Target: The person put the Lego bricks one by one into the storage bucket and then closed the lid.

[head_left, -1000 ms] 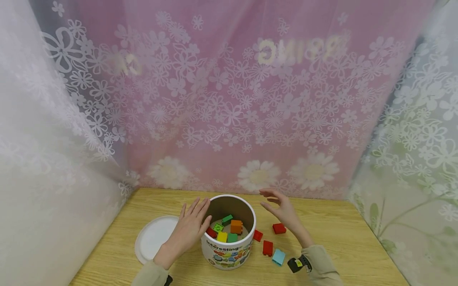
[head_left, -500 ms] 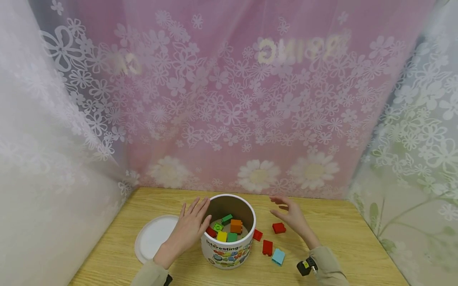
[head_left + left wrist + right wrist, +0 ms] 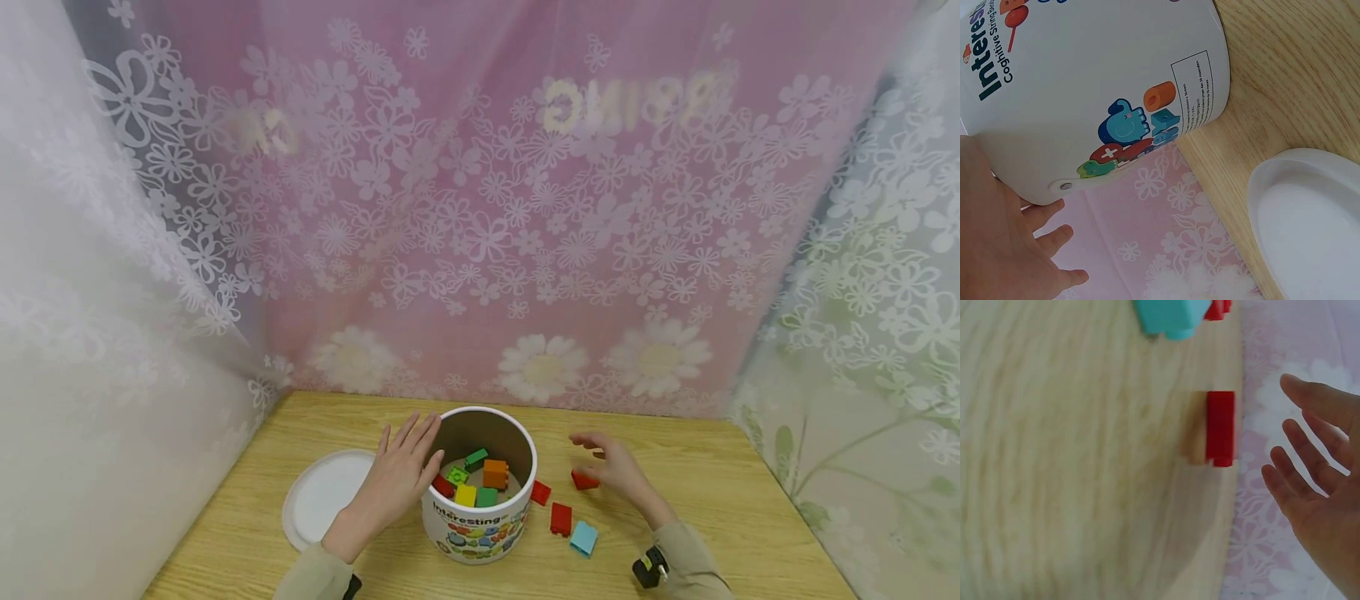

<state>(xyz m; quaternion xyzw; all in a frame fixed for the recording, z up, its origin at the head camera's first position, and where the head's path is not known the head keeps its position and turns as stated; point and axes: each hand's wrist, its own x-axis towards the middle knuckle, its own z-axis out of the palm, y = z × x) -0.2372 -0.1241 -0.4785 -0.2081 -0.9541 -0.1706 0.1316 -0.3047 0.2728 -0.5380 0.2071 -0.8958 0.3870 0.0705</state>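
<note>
A white printed bucket (image 3: 474, 533) stands on the table with several toy building blocks inside, among them an orange block (image 3: 495, 474) and a yellow block (image 3: 466, 497). My left hand (image 3: 401, 471) rests against its left rim, fingers straight and spread; the left wrist view shows the hand (image 3: 1004, 237) at the bucket's side (image 3: 1097, 81). To the right, my right hand (image 3: 618, 471) hovers with fingers apart and nothing held, partly covering a red block (image 3: 583, 481). In the right wrist view, the fingers (image 3: 1310, 462) are a short way from that red block (image 3: 1220, 428).
A white round lid (image 3: 322, 500) lies left of the bucket. Right of it lie a red block (image 3: 540, 492), another red block (image 3: 561, 519) and a light blue block (image 3: 584, 539). A floral curtain (image 3: 487, 250) hangs behind the wooden table (image 3: 720, 500).
My right hand has moved right, away from the bucket, and down toward the rightmost red block, now partly covering it. The left hand and bucket have stayed in place.
</note>
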